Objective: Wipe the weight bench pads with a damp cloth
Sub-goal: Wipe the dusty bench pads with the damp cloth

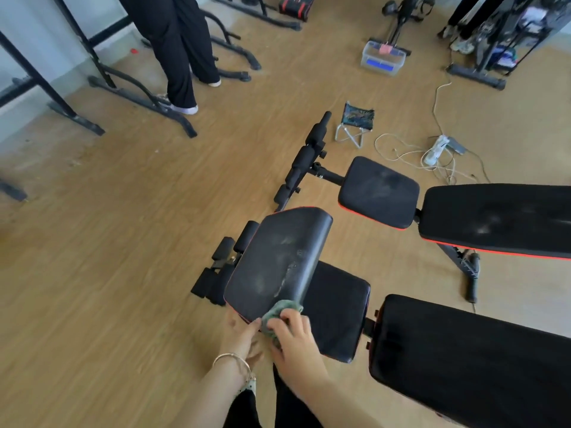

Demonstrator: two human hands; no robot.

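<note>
A black tilted pad [278, 261] with red piping rises at the front of the near weight bench; wet streaks show on its face. My right hand [296, 344] presses a green cloth [278, 313] against the pad's lower near corner. My left hand [241, 335] holds the pad's lower edge beside the cloth, thumb on the rim. Behind the tilted pad lies the flat seat pad [336, 310], then the long back pad [472, 359] to the right.
A second bench stands farther back with a seat pad [378, 193] and back pad [500, 220]. A small folding stool [357, 123], a power strip with cables [435, 149], a plastic box [383, 58], black frames and a standing person's legs [179, 50] occupy the wooden floor.
</note>
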